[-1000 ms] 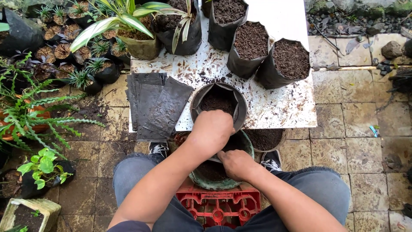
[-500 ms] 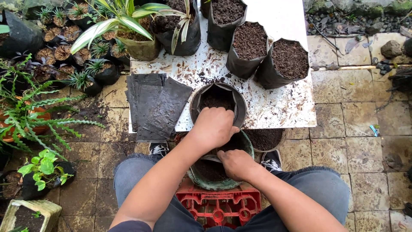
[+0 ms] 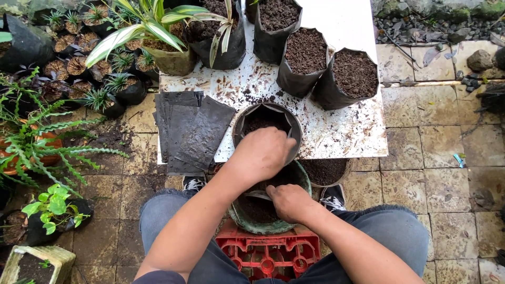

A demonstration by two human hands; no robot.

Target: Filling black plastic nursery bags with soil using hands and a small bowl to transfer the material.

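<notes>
My left hand (image 3: 261, 152) hovers at the near rim of a black round pot (image 3: 294, 138) lined with a black plastic bag partly filled with dark soil (image 3: 261, 124). Its fingers are curled under like a scoop around soil. My right hand (image 3: 289, 202) rests inside a green basin (image 3: 263, 226) of dark soil between my knees, fingers bent down into it; what they hold is hidden. The basin sits on a red plastic crate (image 3: 268, 255).
A white board (image 3: 347, 131) speckled with soil carries a stack of flat black bags (image 3: 192, 129), three filled black bags (image 3: 307, 58) and a leafy potted plant (image 3: 168, 50). Small potted plants (image 3: 79, 68) and ferns crowd the left. Stone paving lies to the right.
My left hand has lifted from over the green basin forward to the rim of the black pot. My right hand has stayed in the basin.
</notes>
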